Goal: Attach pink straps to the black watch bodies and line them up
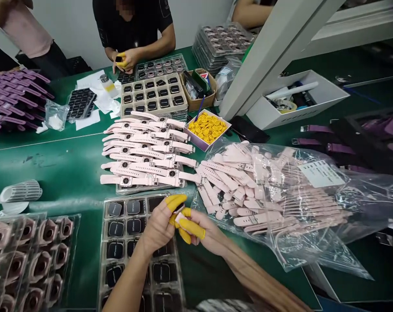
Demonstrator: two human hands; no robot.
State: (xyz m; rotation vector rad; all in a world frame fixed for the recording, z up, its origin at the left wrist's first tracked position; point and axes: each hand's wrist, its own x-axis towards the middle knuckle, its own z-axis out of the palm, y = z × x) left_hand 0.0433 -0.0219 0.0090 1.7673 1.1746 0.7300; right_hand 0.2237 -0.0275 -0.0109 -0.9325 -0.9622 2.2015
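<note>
My left hand (pixel 160 225), with yellow finger covers, grips a small dark watch case (pixel 179 208) above the right side of a tray of black watches (pixel 116 229). Close against it, my right hand (pixel 196 229), also in yellow covers, pinches a short pale pink strap piece (pixel 180 218) at the case's edge. Fingers hide most of both parts. Beyond the hands, watches with pink straps (pixel 144 167) lie in rows on clear trays. To the right, loose pink straps (pixel 229 173) spill from a clear plastic bag (pixel 352 203).
Trays of pink-framed parts (pixel 30 260) stand at left, below a white slotted piece (pixel 21 191). A box of yellow finger covers (pixel 208 128) sits near a metal post (pixel 271 56). Across the green table (pixel 53 164), a person (pixel 134 30) handles a watch. Purple straps (pixel 14 99) lie far left.
</note>
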